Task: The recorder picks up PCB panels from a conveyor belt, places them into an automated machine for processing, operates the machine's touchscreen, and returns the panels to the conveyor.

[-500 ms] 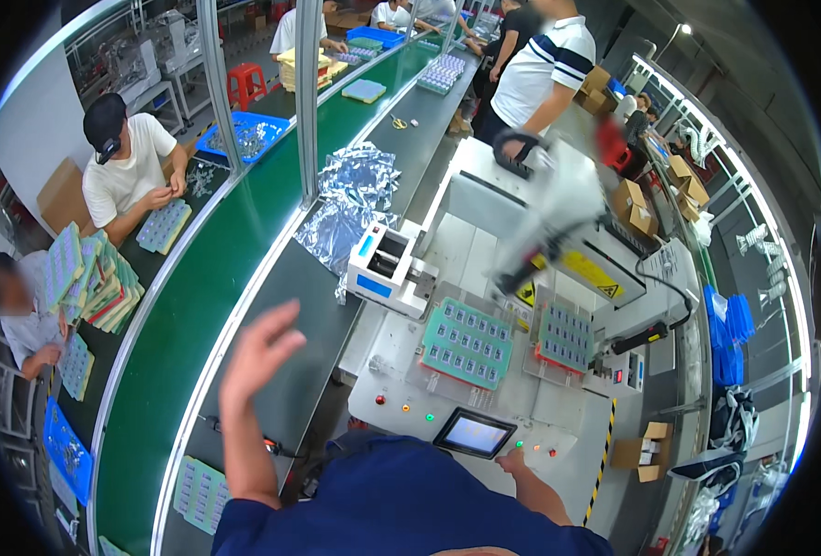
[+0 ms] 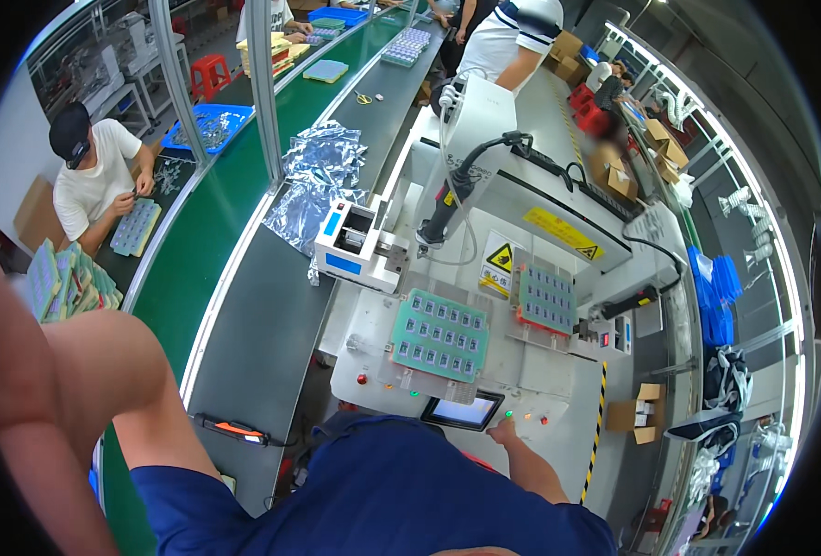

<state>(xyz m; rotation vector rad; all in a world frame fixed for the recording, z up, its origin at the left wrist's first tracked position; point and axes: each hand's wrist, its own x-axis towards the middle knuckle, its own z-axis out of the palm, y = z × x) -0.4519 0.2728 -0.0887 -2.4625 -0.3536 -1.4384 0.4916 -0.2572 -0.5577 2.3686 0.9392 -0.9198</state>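
Observation:
My left arm (image 2: 151, 408) is bent up close at the left side, large and blurred, and its hand lies out of the picture. At the front panel of a white bench machine, my right hand (image 2: 502, 432) has its fingers stretched toward the green button (image 2: 509, 416), just right of a small lit screen (image 2: 463, 410); whether it touches the button I cannot tell. It holds nothing that I can see. Beyond the screen lies a green tray (image 2: 439, 335) with rows of small dark parts. A second such tray (image 2: 546, 297) sits farther right, beside a yellow warning sign.
A black electric screwdriver (image 2: 440, 218) hangs from the machine's arm. An orange-and-black tool (image 2: 234, 430) lies on the grey ledge. Silver foil sheets (image 2: 322, 171) and a white dispenser (image 2: 355, 248) stand farther off. Along the green conveyor (image 2: 183, 264) a co-worker (image 2: 100, 185) handles parts.
My left arm has swung up and back toward the left edge, taking its hand out of sight. The machine's blurred arm now shows sharply, farther left. My right hand stays at the panel.

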